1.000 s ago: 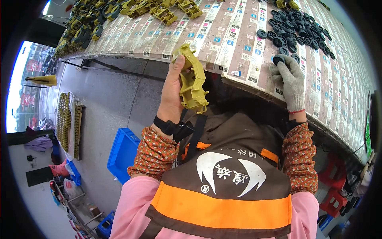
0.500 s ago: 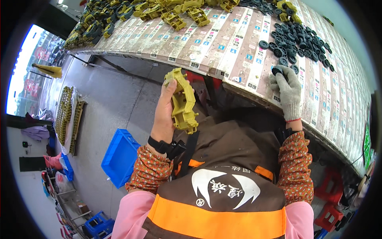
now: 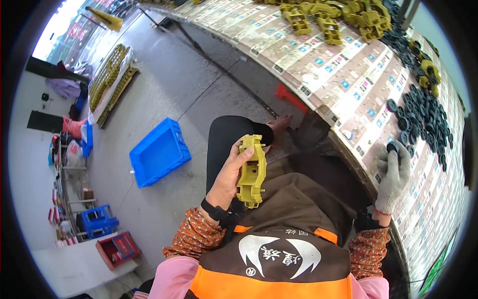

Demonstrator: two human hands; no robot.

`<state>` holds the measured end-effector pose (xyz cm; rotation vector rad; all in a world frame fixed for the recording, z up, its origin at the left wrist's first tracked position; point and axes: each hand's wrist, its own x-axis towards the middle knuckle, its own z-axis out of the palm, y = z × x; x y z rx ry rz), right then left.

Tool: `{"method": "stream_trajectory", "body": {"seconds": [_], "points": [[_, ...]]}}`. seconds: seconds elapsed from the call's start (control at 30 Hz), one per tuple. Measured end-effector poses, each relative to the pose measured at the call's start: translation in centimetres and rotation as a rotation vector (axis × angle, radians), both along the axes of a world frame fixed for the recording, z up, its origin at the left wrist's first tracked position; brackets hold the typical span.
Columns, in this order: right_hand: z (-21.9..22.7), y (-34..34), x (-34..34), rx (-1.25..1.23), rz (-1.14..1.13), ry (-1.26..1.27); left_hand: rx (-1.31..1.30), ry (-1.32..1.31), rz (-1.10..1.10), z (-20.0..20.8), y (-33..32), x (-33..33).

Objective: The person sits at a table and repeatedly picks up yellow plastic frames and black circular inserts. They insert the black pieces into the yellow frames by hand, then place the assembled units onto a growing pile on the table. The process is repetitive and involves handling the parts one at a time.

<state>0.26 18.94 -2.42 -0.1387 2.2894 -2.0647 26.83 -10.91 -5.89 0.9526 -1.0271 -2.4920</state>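
My bare left hand (image 3: 228, 174) is closed on an olive-yellow moulded plastic frame (image 3: 253, 174), its thumb lying over the upper part. The frame has open compartments and small pegs at its sides, and stands nearly upright above my lap. My right hand (image 3: 393, 179), in a grey-white knit glove, is at the table's near edge with its fingertips closed on a small black wheel (image 3: 392, 147). Just beyond that hand lies a heap of black wheels (image 3: 423, 119), some loose at its near side.
The table (image 3: 318, 74) has a printed, worn covering. More yellow frames (image 3: 366, 20) are piled at its far side. A blue crate (image 3: 162, 152) sits on the floor to my left, with a stack of yellow parts (image 3: 112, 82) beyond it. A blue stool (image 3: 98, 221) stands lower left.
The view has swung left, so the table appears farther right. My left hand has turned the yellow frame to show its open compartments. My right hand still grips the wheel near the heap.
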Motion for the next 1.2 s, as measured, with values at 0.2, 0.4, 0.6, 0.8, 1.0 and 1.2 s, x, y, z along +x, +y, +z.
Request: {"method": "stream_trajectory", "body": {"seconds": [0.2, 0.4, 0.6, 0.8, 1.0, 1.2], "points": [[0.7, -0.4, 0.3, 0.047, -0.002, -0.024, 0.054, 0.081, 0.04, 0.0, -0.9, -0.2], [6.9, -7.7, 8.5, 0.088, 0.252, -0.077, 0.14, 0.199, -0.063, 0.3, -1.0, -1.2], [3.0, -16.4, 13.4, 0.125, 0.635, 0.121, 0.065, 0.313, -0.06, 2.9, -0.1, 0.1], [2.5, -19.0, 16.0, 0.15, 0.632, 0.09, -0.208, 0.349, 0.004, 2.2, 0.5, 2.4], [1.6, -18.4, 17.7, 0.176, 0.65, 0.282, -0.334, 0.452, 0.071, 1.6, 1.3, 3.1], [3.0, -17.8, 18.5, 0.124, 0.653, 0.112, -0.48, 0.438, 0.081, 1.7, 1.8, 3.7]]}}
